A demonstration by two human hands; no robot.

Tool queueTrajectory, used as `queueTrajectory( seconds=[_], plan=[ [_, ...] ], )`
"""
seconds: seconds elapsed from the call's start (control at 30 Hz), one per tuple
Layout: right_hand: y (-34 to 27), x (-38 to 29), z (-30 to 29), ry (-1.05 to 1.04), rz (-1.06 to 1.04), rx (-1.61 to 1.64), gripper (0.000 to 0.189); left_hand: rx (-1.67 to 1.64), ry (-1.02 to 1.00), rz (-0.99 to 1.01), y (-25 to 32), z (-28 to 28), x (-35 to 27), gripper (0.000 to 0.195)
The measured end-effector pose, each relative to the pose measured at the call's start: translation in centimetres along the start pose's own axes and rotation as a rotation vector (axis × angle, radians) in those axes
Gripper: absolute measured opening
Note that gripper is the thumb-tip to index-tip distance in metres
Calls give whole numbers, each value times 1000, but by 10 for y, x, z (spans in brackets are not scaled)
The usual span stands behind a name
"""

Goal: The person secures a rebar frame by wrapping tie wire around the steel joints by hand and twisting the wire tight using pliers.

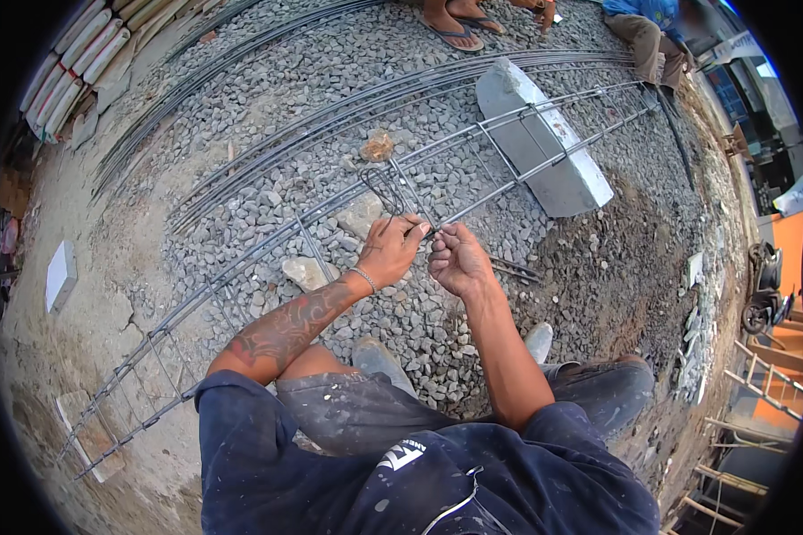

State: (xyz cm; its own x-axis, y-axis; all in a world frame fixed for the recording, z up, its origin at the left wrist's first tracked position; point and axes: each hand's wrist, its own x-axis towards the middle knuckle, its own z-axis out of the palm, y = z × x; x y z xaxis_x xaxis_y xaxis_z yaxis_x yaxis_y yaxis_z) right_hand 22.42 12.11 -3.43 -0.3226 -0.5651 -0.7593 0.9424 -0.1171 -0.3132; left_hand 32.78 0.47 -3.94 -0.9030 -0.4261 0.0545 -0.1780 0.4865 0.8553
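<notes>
A long rebar cage [482, 199] of lengthwise bars and stirrups runs diagonally before me. My left hand [389, 249] is at the near bar where a stirrup [411, 190] crosses it, its fingers pinched on dark tie wire. A looped bundle of tie wire [383, 189] extends from beside that hand over the stirrup. Close against it on the right, my right hand [456, 257] has curled fingers and pinches at the same joint; the wire's end there is mostly hidden. Just right of that hand, a slim metal tool [514, 269], seemingly pincers, lies on the gravel.
A concrete block [542, 144] supports the cage's far right part; a flat block [90, 428] lies under its left end. Loose rebar [294, 130] lies beyond on gravel [348, 87]. Another person's sandalled feet [456, 30] and a seated person [649, 37] are at the top.
</notes>
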Motion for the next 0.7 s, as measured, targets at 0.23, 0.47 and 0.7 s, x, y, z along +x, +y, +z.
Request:
queueTrajectory(
  seconds=[0.23, 0.47, 0.7],
  plan=[
    [-9, -7, -3, 4, -48, -729, 42, -311, -22, -144, -12, 2, 4, 25],
    [-89, 66, -180, 443, -524, -2215, 50, -352, 46, -155, -11, -2, 3, 26],
    [-95, 89, -269, 233, -750, -2595, 40, -212, 150, -202, 7, 4, 0, 28]
  ],
)
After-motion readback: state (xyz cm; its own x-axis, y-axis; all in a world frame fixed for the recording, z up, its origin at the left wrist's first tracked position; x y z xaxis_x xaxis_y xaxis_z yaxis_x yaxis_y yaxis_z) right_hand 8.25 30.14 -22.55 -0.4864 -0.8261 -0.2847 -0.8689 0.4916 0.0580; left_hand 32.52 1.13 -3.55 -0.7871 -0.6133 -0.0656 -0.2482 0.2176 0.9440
